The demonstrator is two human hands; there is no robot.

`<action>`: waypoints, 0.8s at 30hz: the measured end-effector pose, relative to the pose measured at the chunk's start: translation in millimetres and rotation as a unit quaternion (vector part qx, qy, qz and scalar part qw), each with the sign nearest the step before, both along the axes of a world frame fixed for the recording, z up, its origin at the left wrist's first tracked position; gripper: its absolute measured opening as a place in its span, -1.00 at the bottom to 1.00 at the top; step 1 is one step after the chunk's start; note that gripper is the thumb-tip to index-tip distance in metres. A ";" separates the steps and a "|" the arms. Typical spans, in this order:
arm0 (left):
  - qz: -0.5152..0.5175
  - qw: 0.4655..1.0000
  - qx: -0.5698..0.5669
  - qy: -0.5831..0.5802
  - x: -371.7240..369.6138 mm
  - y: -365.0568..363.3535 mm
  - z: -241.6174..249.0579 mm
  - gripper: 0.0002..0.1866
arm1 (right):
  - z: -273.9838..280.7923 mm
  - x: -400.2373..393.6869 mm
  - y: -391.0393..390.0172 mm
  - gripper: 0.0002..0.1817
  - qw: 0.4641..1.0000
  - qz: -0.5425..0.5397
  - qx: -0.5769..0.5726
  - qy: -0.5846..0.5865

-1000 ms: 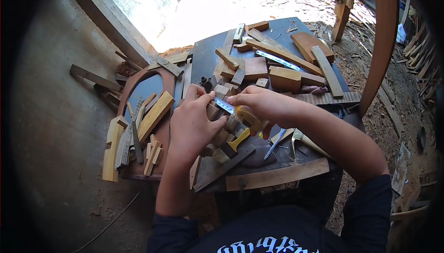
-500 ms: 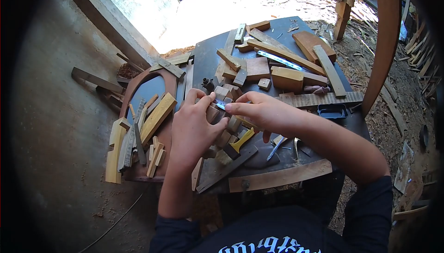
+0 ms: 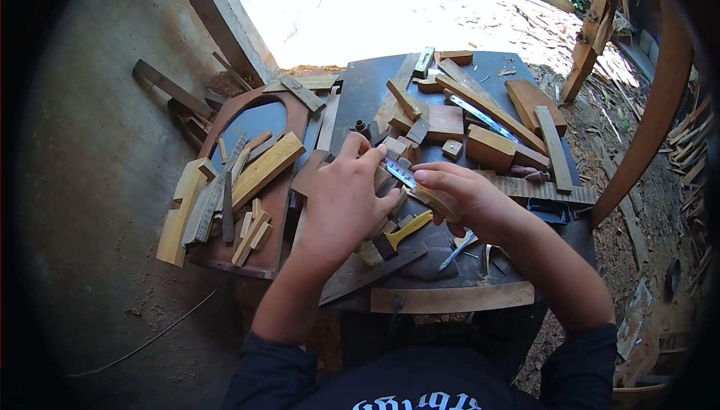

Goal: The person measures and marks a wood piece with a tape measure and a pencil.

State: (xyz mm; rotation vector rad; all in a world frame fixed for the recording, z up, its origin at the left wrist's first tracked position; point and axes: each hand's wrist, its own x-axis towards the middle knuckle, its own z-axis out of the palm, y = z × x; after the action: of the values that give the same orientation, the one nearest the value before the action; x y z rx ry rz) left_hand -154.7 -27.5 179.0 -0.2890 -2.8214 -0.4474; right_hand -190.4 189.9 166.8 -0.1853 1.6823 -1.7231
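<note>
In my right hand (image 3: 474, 199) is a tape measure, its yellowish case (image 3: 439, 202) partly covered by the fingers. A short length of the marked blade (image 3: 401, 173) is drawn out toward my left hand (image 3: 346, 207). My left fingers are curled at the blade's free end, over small wooden blocks (image 3: 396, 148); their exact grip is partly hidden. Just below the hands lies a brush with a yellow handle (image 3: 415, 224) and dark bristles. A narrow blue-and-silver tool (image 3: 457, 250) rests to its right.
Several wood offcuts and a long metallic strip (image 3: 484, 116) lie across the dark table (image 3: 360, 84). A black tray (image 3: 550, 211) sits at the right edge. On the left, a brown frame (image 3: 289, 106) bears more wood strips. A curved wooden piece (image 3: 454, 297) lies along the front edge.
The view has shifted, so the table appears lower and farther right. My right hand has turned, and more of the tape measure's case and blade now shows. My left hand stays at the blade's end.
</note>
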 end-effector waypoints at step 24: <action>0.009 0.999 0.000 -0.034 -4.0 -5.1 -0.6 -0.40 | 0.7 -8.3 -2.9 -0.33 0.997 -0.026 -0.012 -0.065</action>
State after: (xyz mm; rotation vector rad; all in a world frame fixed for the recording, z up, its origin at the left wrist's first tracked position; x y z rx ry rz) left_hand -158.7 -32.6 178.4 -0.2541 -2.8871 -0.4630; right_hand -198.7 187.0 167.4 -0.0400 1.5852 -1.7541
